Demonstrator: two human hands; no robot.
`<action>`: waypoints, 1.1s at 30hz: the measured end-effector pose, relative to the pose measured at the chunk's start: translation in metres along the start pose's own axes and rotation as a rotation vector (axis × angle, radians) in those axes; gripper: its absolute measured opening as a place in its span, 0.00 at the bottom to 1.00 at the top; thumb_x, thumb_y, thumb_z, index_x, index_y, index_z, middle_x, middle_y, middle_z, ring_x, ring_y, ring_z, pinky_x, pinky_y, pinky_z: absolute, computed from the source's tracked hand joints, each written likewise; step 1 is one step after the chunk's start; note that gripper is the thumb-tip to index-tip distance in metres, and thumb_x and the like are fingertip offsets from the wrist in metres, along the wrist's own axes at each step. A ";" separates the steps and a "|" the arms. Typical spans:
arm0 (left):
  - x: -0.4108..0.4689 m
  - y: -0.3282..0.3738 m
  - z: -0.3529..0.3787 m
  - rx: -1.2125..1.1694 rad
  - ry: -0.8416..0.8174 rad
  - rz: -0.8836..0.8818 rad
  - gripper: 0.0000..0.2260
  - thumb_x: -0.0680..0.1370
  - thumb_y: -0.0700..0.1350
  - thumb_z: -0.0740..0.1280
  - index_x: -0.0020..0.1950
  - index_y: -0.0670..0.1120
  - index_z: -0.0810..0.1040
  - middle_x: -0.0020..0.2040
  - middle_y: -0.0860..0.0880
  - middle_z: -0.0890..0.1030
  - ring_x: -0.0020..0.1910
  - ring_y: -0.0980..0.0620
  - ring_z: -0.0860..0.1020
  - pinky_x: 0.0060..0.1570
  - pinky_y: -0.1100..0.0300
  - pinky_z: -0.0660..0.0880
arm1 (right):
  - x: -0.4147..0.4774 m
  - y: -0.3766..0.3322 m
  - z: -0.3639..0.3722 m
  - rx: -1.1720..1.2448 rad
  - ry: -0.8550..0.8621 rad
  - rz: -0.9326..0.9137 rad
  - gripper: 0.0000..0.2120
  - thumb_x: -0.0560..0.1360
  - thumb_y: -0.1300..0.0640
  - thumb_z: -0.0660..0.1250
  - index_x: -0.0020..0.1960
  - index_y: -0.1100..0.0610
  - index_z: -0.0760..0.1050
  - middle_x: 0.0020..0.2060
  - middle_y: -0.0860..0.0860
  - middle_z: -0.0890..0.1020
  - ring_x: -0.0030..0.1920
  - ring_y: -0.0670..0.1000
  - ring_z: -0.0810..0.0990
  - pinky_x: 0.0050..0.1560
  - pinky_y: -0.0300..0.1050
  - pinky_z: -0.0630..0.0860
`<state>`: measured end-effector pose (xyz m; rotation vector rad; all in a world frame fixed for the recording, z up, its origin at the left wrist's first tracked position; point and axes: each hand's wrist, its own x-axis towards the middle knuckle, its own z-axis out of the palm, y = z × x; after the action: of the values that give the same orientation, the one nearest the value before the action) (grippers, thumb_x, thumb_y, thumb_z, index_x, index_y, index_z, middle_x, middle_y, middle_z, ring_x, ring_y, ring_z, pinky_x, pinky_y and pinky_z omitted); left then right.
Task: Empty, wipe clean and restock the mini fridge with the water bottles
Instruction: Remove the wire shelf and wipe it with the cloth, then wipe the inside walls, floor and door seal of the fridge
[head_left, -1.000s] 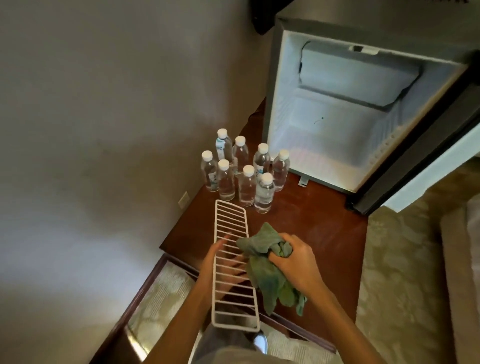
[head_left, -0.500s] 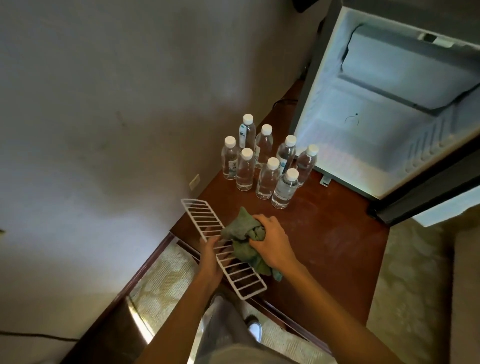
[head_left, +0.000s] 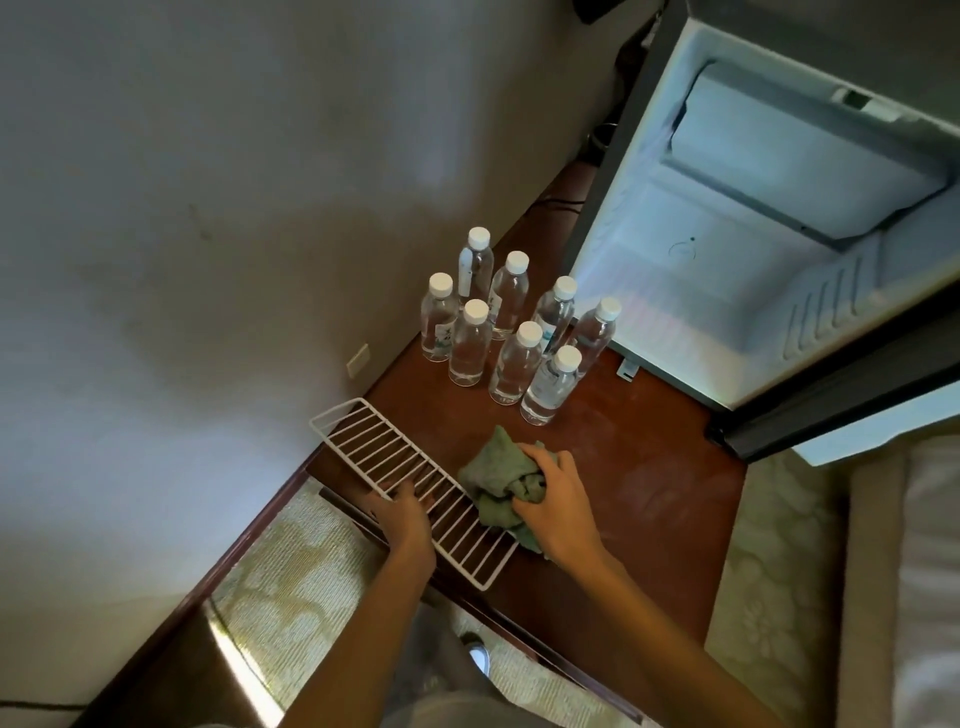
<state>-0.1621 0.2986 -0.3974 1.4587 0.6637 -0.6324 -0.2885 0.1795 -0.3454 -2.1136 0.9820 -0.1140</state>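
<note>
Mini fridge (head_left: 727, 291): stands on the far right of the bench, door (head_left: 831, 410) swung open, white interior lit, small freezer box at the top. Water bottles (head_left: 519, 332): eight, clear with white caps, upright in a tight cluster on the bench just left of the fridge opening. Wire shelf (head_left: 363, 441): white, out of the fridge, lying diagonally over the bench's near left corner; whether it rests on the wood cannot be told. Left hand (head_left: 400, 514): fingers curled over the shelf's near long edge, gripping it. Right hand (head_left: 558, 499): closed round a bunched green cloth (head_left: 493, 465), which touches the shelf's far long edge. Bench (head_left: 649, 493): reddish-brown wood, dull and faintly smeared. Wall (head_left: 208, 208): plain, pale, meeting the bench's left side, with a small outlet plate (head_left: 358, 360) near the bottles. Carpet (head_left: 291, 571): pale with a floral pattern, below the bench's front edge and to its right.
</note>
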 end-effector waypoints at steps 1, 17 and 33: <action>-0.001 -0.001 0.002 0.020 -0.002 -0.026 0.23 0.80 0.40 0.62 0.74 0.44 0.60 0.67 0.43 0.72 0.62 0.41 0.74 0.58 0.49 0.74 | -0.003 0.003 -0.003 0.005 0.013 -0.002 0.32 0.70 0.63 0.72 0.70 0.45 0.69 0.52 0.49 0.67 0.55 0.51 0.72 0.56 0.45 0.74; 0.007 -0.018 -0.020 0.775 -0.345 0.021 0.13 0.80 0.46 0.67 0.53 0.35 0.78 0.46 0.39 0.83 0.31 0.43 0.84 0.27 0.55 0.79 | -0.022 0.028 -0.032 -0.075 0.101 -0.020 0.34 0.71 0.62 0.73 0.73 0.46 0.67 0.55 0.48 0.65 0.57 0.50 0.70 0.60 0.46 0.74; -0.014 0.020 -0.002 0.609 -0.426 -0.055 0.08 0.80 0.45 0.66 0.49 0.41 0.80 0.41 0.46 0.86 0.30 0.52 0.79 0.28 0.61 0.72 | -0.031 0.029 -0.032 -0.086 0.109 -0.037 0.33 0.72 0.61 0.73 0.73 0.46 0.66 0.55 0.47 0.65 0.58 0.50 0.70 0.62 0.47 0.73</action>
<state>-0.1570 0.3007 -0.3735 1.7809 0.1747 -1.2195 -0.3401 0.1697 -0.3357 -2.2246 1.0281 -0.2107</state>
